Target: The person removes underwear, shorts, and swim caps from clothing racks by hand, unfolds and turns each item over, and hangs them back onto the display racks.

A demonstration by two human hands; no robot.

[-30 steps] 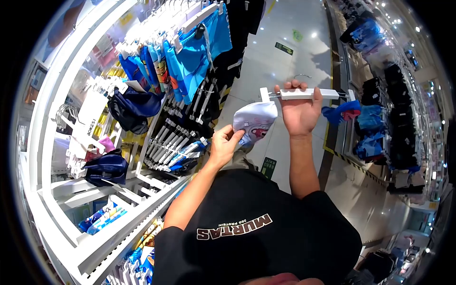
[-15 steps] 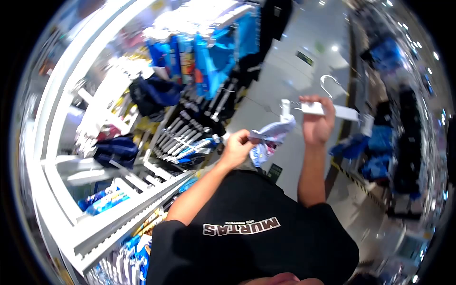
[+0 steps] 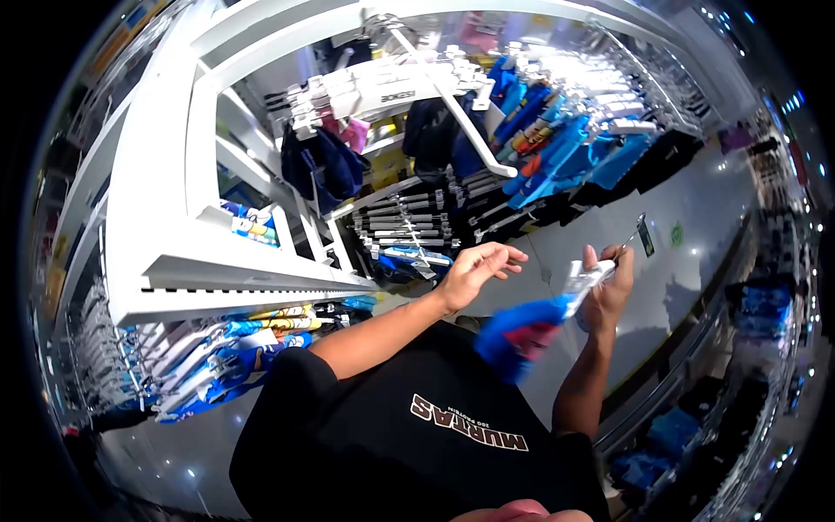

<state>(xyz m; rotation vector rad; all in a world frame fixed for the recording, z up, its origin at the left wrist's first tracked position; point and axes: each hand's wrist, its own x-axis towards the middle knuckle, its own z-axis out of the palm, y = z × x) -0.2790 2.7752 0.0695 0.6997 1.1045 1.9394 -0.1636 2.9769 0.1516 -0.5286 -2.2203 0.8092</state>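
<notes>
Right hand [image 3: 609, 304] clamped on a white hanger [image 3: 589, 277], blue garment [image 3: 522, 335] attached, off the rack [image 3: 152, 165]; my left hand [image 3: 470, 277] is empty, fingers loosely apart, nearer the rack.

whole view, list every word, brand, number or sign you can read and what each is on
"MURTAS": black shirt, upside down
"PROTEIN": smaller, same shirt; characters before it unclear
White printed strip: too blurred to read
Floor sign: too small
Blue garment in right hand: too blurred
</notes>
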